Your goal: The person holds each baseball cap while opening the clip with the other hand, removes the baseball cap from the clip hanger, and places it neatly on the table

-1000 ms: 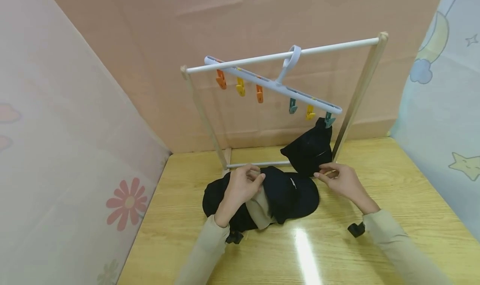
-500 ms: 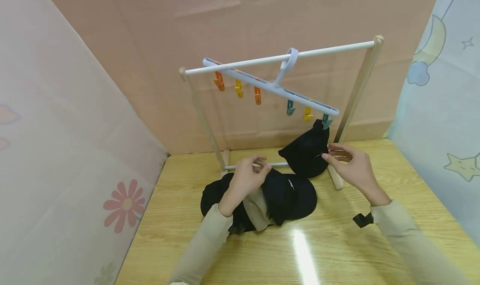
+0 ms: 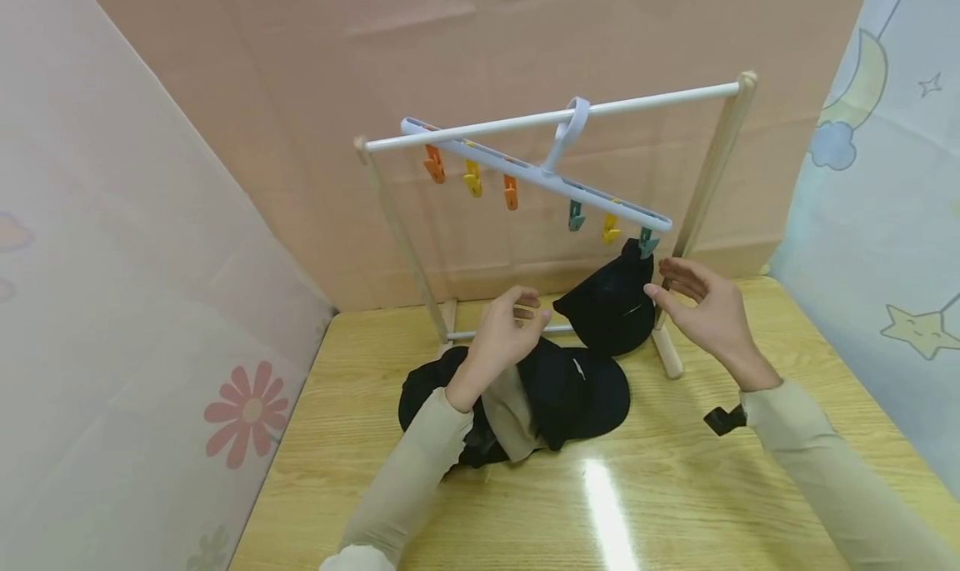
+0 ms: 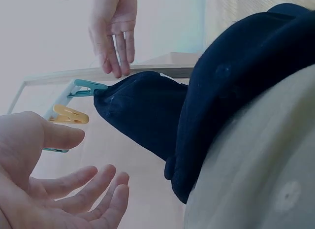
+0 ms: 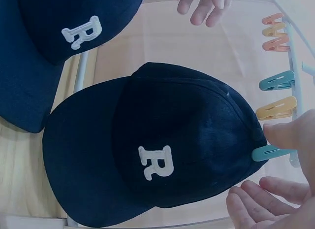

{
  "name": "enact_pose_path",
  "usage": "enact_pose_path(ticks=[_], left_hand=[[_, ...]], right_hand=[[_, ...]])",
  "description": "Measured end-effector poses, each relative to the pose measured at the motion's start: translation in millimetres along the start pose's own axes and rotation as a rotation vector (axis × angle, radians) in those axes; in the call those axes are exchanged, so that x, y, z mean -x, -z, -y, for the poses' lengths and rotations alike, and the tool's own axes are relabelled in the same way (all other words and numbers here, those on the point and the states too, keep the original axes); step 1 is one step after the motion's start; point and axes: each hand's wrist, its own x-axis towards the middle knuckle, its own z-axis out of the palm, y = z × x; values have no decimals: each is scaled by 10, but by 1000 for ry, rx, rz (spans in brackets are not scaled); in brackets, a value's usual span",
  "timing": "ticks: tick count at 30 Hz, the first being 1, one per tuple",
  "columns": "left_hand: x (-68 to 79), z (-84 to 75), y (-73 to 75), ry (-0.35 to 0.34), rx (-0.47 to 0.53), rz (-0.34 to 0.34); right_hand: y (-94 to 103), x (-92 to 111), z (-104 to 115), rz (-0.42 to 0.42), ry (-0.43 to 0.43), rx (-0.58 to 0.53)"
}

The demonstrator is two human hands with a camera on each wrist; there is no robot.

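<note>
A dark baseball cap point(image 3: 609, 311) hangs tilted from the teal clip point(image 3: 648, 243) at the right end of a pale clip hanger point(image 3: 551, 181). A white letter R shows on its front in the right wrist view. My right hand point(image 3: 708, 313) is beside this cap, thumb and fingers apart with nothing held between them. My left hand point(image 3: 506, 331) is above a row of caps on the table, its fingers loosely bent and holding nothing. In that row are a dark cap point(image 3: 562, 392) with a brim to the right, a beige cap point(image 3: 510, 413) and another dark cap point(image 3: 423, 388).
The hanger hooks over the white top bar point(image 3: 652, 102) of a wooden-legged rack point(image 3: 712, 171). Several orange, yellow and teal clips, such as this orange clip point(image 3: 434, 167), hang without caps. Fabric walls enclose the wooden table point(image 3: 337, 471) at the back and sides.
My right hand has left the hanging cap's lower brim and moved up beside its crown. My left hand has risen slightly and shifted right, away from the caps on the table.
</note>
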Motion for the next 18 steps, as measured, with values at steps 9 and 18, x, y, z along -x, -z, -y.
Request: enact_pose_path(ticks=[9, 18], left_hand=[[-177, -96, -84, -35, -1, 7], [-250, -118, -124, 4, 16, -6]], right_hand=[[115, -147, 85, 35, -88, -79], [38, -260, 149, 54, -96, -130]])
